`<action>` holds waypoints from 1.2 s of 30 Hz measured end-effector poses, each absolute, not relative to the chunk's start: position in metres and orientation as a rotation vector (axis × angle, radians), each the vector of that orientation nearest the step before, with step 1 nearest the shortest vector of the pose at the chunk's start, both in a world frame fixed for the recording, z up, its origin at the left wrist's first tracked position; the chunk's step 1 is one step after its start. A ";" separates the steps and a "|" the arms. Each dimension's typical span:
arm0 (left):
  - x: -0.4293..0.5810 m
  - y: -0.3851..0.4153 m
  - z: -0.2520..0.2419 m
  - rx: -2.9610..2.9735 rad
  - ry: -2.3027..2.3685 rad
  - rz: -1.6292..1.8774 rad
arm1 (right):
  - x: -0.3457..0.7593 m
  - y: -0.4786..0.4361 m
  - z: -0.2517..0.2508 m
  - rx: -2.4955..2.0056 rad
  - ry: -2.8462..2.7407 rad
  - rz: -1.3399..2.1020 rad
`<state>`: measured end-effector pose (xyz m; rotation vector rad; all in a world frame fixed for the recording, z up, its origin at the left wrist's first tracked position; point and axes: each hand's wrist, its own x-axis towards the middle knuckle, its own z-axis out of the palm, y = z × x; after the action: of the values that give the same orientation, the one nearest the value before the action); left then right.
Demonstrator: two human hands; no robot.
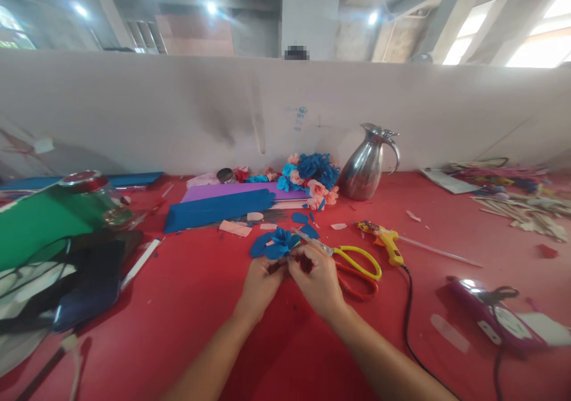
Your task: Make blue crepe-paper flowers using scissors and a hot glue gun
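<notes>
My left hand (pixel 261 282) and my right hand (pixel 317 281) meet over the red table (pixel 200 306), fingers pinched together on a small dark red piece (pixel 305 263) that I cannot name. A blue foam flower (pixel 276 243) lies just beyond my left fingertips, touching them or nearly so. Yellow-handled scissors (pixel 352 258) rest right of my right hand, with red-handled scissors (pixel 357 285) under them. A yellow glue gun (pixel 383 240) lies further right, its black cord running toward me.
Blue and purple foam sheets (pixel 218 207) lie behind the flower. A pile of blue and pink flowers (pixel 312 178) and a steel jug (pixel 368 163) stand by the white partition. A green sheet, jar and dark bag sit left; a purple device (pixel 491 312) and sticks right.
</notes>
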<state>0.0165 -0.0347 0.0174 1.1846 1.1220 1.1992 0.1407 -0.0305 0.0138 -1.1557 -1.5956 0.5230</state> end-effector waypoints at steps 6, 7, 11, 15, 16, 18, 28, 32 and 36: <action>0.017 -0.034 0.015 1.198 1.111 1.215 | 0.141 -0.030 0.014 -1.137 -1.604 0.557; 0.016 -0.034 0.015 1.211 1.125 1.212 | 0.140 -0.030 0.013 -1.138 -1.602 0.559; 0.015 -0.034 0.015 1.254 1.157 1.198 | 0.140 -0.030 0.011 -1.142 -1.581 0.569; 0.017 -0.035 0.020 1.224 1.142 1.148 | 0.140 -0.030 0.011 -1.142 -1.572 0.581; 0.017 -0.035 0.022 1.202 1.128 1.141 | 0.140 -0.030 0.011 -1.142 -1.571 0.583; 0.018 -0.036 0.023 1.161 1.100 1.144 | 0.140 -0.030 0.012 -1.140 -1.568 0.582; 0.016 -0.036 0.020 1.148 1.023 1.196 | 0.140 -0.031 0.015 -1.133 -1.552 0.648; 0.016 -0.036 0.019 1.155 0.997 1.205 | 0.140 -0.032 0.018 -1.116 -1.553 0.625; 0.017 -0.037 0.022 1.171 1.052 1.238 | 0.140 -0.032 0.020 -1.112 -1.554 0.589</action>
<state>0.0171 -0.0372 0.0218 1.1711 1.0523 1.2383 0.1403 -0.0319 0.0196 -1.1124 -1.5542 0.5887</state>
